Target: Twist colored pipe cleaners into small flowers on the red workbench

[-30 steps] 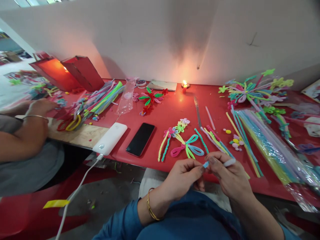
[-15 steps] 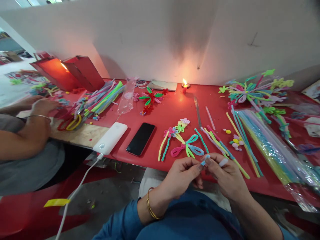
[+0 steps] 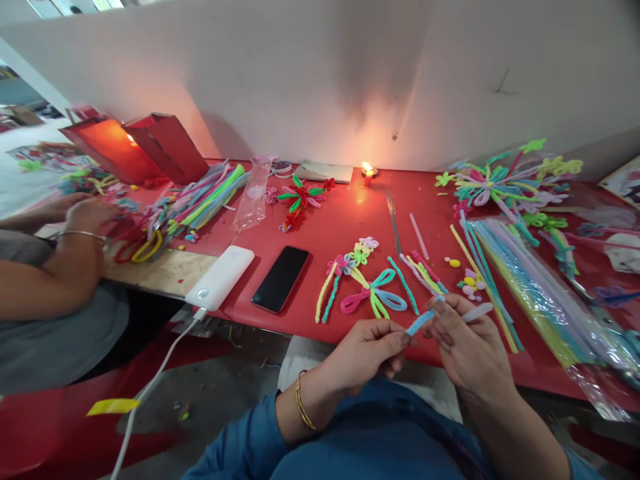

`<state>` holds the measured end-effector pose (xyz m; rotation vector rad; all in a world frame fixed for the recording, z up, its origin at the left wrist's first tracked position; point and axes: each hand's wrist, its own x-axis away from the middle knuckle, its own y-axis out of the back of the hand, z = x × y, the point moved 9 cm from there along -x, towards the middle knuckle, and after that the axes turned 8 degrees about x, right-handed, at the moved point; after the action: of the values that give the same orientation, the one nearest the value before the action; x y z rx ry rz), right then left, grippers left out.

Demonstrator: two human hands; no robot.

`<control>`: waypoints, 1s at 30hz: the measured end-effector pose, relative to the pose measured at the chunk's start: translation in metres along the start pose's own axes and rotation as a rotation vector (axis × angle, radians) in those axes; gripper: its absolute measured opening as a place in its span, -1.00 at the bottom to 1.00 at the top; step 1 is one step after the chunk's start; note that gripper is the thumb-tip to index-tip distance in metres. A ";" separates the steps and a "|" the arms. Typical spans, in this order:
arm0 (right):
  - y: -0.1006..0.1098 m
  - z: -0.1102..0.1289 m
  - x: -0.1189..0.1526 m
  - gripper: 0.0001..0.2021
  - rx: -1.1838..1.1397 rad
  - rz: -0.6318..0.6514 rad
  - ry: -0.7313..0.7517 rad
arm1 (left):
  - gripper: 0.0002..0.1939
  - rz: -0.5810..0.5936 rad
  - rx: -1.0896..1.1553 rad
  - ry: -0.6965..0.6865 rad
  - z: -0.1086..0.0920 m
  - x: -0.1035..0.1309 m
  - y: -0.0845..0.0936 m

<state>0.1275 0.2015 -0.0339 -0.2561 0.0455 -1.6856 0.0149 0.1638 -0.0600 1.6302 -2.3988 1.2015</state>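
A short light blue pipe cleaner (image 3: 421,323) stretches between my two hands over the table's front edge. My left hand (image 3: 373,350) pinches its lower left end between thumb and fingertips. At the upper right end, my right hand (image 3: 473,347) is closed on the pipe cleaner with thumb and forefinger. A whitish stick (image 3: 478,312), resembling a glue stick, juts out from among the right hand's fingers. Just beyond the hands lies a looped pipe-cleaner bow (image 3: 374,292) in pink, green and blue. Beside it is a small chain of pipe-cleaner flowers (image 3: 361,253).
A lit candle (image 3: 368,175) stands by the wall. A black phone (image 3: 281,279) and a white power bank (image 3: 220,278) lie left. Bagged pipe cleaners (image 3: 540,293), small pompoms (image 3: 471,285) and thin wires (image 3: 393,223) lie right and ahead. Another person's arm (image 3: 65,267) rests far left.
My right hand has moved right and slightly up, away from the left, so a longer piece of the blue pipe cleaner shows between them. The left hand has barely moved.
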 end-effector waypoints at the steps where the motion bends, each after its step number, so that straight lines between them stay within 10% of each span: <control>1: 0.001 0.002 -0.001 -0.81 -0.013 -0.011 0.017 | -0.68 -0.003 0.010 0.012 0.001 0.000 0.001; 30: 0.025 0.012 -0.018 -0.80 -0.100 -0.184 0.078 | -0.65 -0.067 -0.113 0.045 0.008 0.003 0.016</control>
<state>0.1565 0.2177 -0.0294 -0.2761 0.1697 -1.8792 0.0034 0.1596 -0.0736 1.6187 -2.3191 1.0604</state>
